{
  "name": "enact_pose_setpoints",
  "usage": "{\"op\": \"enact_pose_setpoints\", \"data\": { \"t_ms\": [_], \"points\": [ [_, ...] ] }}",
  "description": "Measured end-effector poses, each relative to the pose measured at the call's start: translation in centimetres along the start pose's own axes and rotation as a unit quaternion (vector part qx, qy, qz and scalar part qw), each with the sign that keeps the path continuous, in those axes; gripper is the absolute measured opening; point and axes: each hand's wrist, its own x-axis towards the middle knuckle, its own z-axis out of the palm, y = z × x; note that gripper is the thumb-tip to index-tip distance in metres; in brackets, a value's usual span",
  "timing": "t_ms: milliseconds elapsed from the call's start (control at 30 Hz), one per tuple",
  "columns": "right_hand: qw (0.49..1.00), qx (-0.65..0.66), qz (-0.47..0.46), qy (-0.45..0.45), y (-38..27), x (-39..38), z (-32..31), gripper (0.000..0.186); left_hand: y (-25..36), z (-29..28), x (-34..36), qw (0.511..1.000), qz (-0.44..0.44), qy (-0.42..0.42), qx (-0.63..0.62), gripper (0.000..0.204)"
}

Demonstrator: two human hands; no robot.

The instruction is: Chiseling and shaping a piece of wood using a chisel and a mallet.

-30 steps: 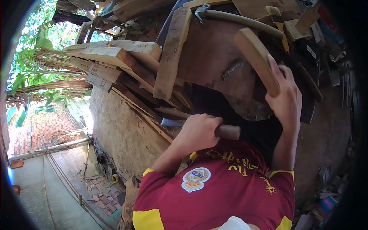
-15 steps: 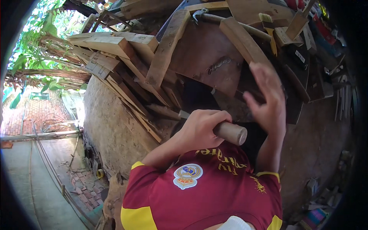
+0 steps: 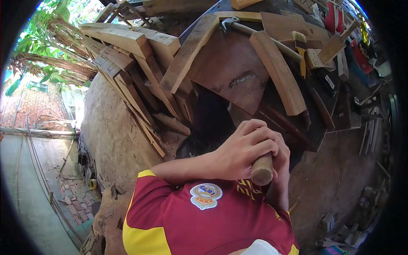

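A round wooden handle (image 3: 262, 171) sticks out of my two hands in front of my chest, its blunt end toward me. My left hand (image 3: 238, 148) is closed on it, the fingers folded over the top. From the other side my right hand (image 3: 281, 155) presses against the left and wraps around the same handle. The far end of the tool is hidden by the hands, so I cannot tell its kind. Beyond them a brown board (image 3: 229, 63) carries a short metal chain (image 3: 243, 79).
Cut timbers (image 3: 165, 85) lean in a stack at the left. On the bench lie a claw hammer (image 3: 229, 21), a curved wooden piece (image 3: 278, 72), a paintbrush (image 3: 301, 51) and a wooden block with a handle (image 3: 333, 47). Bare ground (image 3: 114, 123) slopes at the left.
My right hand, raised and spread apart before, has come down and closed with the left around the handle. The handle has swung to point more toward me.
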Motion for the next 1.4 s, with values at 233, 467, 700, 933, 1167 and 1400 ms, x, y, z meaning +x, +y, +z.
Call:
{"op": "enact_pose_setpoints", "data": {
  "t_ms": [233, 467, 700, 933, 1167, 1400],
  "points": [
    [0.978, 0.070, 0.135, 0.143, 1.4, -2.1, 0.2, 0.039, -3.0, -6.6, -0.8, 0.971, -0.103, 0.055, 0.208, 0.049],
    [0.966, 0.081, 0.114, 0.217, 2.5, -3.2, -1.5, 0.034, -10.5, -13.0, -4.5, 0.852, -0.323, 0.297, 0.286, 0.046],
    [0.961, 0.088, 0.134, 0.226, 1.7, -3.6, -1.2, 0.037, -11.3, -14.9, -4.2, 0.840, -0.501, 0.207, -0.012, 0.043],
    [0.961, 0.044, 0.140, 0.235, 1.3, -3.7, -1.6, 0.037, -11.7, -13.4, -3.8, 0.825, -0.519, 0.127, -0.181, 0.051],
    [0.960, 0.031, 0.144, 0.237, 1.5, -3.7, -1.9, 0.037, -10.2, -10.4, -3.2, 0.797, -0.539, 0.043, -0.268, 0.048],
    [0.965, 0.033, 0.143, 0.219, 1.4, -3.4, -1.8, 0.037, -8.5, -6.3, -2.3, 0.793, -0.524, -0.002, -0.313, 0.044]
  ]
}}
